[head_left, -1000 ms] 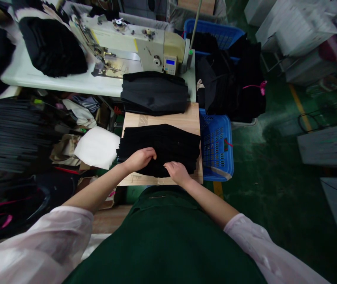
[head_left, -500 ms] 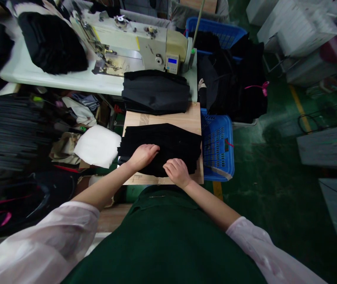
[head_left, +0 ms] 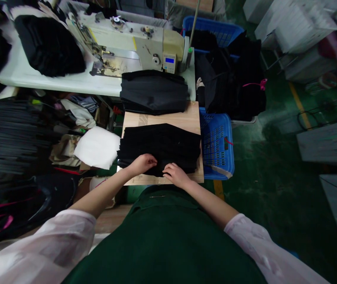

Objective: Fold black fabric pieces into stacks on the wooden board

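A stack of black cut fabric pieces (head_left: 162, 142) lies on a light wooden board in front of my body. At the stack's near side, my left hand (head_left: 143, 163) has its fingers curled in a pinch on the black fabric. Close to its right, my right hand (head_left: 176, 174) bends its fingers over the near edge of the same stack. The fingertips of both hands are partly lost against the dark cloth. Farther back, a second dark fabric stack (head_left: 154, 92) rests across the board's far end and the sewing table.
Behind the stacks stands a sewing machine (head_left: 149, 45) on a white table (head_left: 64, 83). A blue basket (head_left: 220, 146) adjoins the wooden board (head_left: 168, 116) on the right, below heaped black fabric (head_left: 230, 79). White material (head_left: 97, 148) lies to the left, beside bundled dark strips (head_left: 5, 136).
My left hand has drawn back toward my body, from the middle of the near stack to its near side. My right hand has shifted slightly nearer me.
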{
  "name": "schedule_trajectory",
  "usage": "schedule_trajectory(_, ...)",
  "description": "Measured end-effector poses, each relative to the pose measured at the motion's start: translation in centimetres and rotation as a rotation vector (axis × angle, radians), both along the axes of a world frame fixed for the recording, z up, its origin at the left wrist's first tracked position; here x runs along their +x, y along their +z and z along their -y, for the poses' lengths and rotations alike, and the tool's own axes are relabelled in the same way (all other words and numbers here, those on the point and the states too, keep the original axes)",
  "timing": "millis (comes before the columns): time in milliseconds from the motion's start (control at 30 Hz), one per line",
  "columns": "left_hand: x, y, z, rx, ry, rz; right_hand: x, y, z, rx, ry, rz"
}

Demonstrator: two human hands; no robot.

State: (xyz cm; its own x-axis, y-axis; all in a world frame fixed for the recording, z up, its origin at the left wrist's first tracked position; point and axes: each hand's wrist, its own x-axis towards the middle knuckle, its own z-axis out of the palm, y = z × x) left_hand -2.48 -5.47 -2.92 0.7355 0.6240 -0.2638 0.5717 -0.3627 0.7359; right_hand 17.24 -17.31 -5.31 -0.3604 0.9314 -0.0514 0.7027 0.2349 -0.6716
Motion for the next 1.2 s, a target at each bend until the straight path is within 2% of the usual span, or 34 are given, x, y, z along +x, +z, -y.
schedule_trajectory(67, -1.1, -1.0, 0.3, -0.012, -0.125, 0.104, -0.1, 0.1, 0.2, 0.016, 0.015, 0.041)
schedule_trajectory(167, -1.9, -1.5, 0.7, 0.033, -0.208, 0.100, -0.3, -0.1, 0.3, 0.029, 0.012, 0.050)
schedule_trajectory(367, -1.6, -1.1, 0.8, 0.101, -0.303, 0.070, 0.1, -0.9, 0.2, 0.022, -0.022, -0.032)
schedule_trajectory(500, -1.5, -1.1, 0.8, 0.138, -0.306, 0.081, 0.3, -1.0, 0.2, 0.019, -0.035, -0.056)
schedule_trajectory(700, -0.2, -0.6, 1.7, 0.357, -0.399, -0.122, 0.2, -0.5, 0.7, -0.014, -0.084, -0.076)
schedule_trajectory(833, 0.4, -0.7, 1.8, 0.360, -0.358, -0.114, 0.0, -0.1, 1.0, -0.018, -0.124, -0.074)
schedule_trajectory(967, 0.2, -1.3, 1.5, 0.236, -0.183, -0.057, 0.0, 0.4, 0.9, 0.001, -0.194, -0.022)
schedule_trajectory(1067, 0.0, -1.5, 1.3, 0.143, -0.065, -0.034, 0.4, 1.0, 0.9, 0.079, -0.270, 0.073)
schedule_trajectory(1133, 0.0, -1.5, 1.2, 0.088, -0.016, -0.006, 0.6, 1.5, 0.9, 0.150, -0.216, 0.137)
schedule_trajectory(1200, 0.1, -1.3, 1.1, 0.047, 0.017, 0.030, 0.7, 1.8, 0.8, 0.181, -0.069, 0.172)
